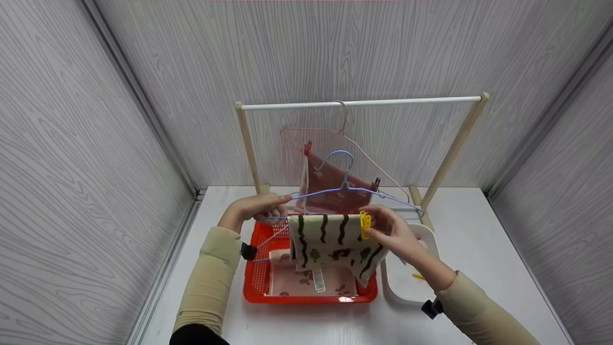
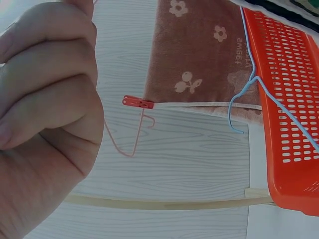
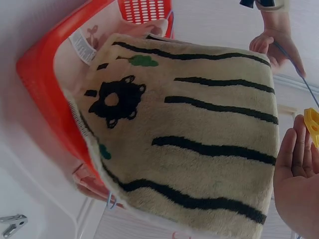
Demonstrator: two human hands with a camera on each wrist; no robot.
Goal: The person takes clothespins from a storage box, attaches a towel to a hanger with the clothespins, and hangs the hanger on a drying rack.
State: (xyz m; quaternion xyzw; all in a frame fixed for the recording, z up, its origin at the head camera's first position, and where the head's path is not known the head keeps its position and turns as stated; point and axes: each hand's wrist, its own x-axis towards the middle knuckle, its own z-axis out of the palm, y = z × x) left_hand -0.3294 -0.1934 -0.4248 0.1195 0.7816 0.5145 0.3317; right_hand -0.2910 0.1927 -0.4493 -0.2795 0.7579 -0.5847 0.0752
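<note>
A blue wire hanger (image 1: 342,188) is held up over the red basket, and my left hand (image 1: 263,208) grips it by its left end. Over its lower bar hangs a cream towel (image 1: 330,244) with dark wavy stripes, also large in the right wrist view, where the towel (image 3: 199,124) shows a black flower-like figure. My right hand (image 1: 395,235) pinches a yellow clothespin (image 1: 365,225) at the towel's top edge, towards its right side. Whether the clothespin bites on the cloth cannot be told. In the left wrist view my left hand (image 2: 50,89) has curled fingers.
Behind stands a rack with a white rail (image 1: 407,101). A pink hanger (image 1: 368,153) there carries a brown towel (image 1: 330,182) with a red clothespin (image 1: 307,148). Below, the red basket (image 1: 249,287) contains a pink towel (image 1: 287,282). A white tray (image 1: 402,294) with clothespins stands right.
</note>
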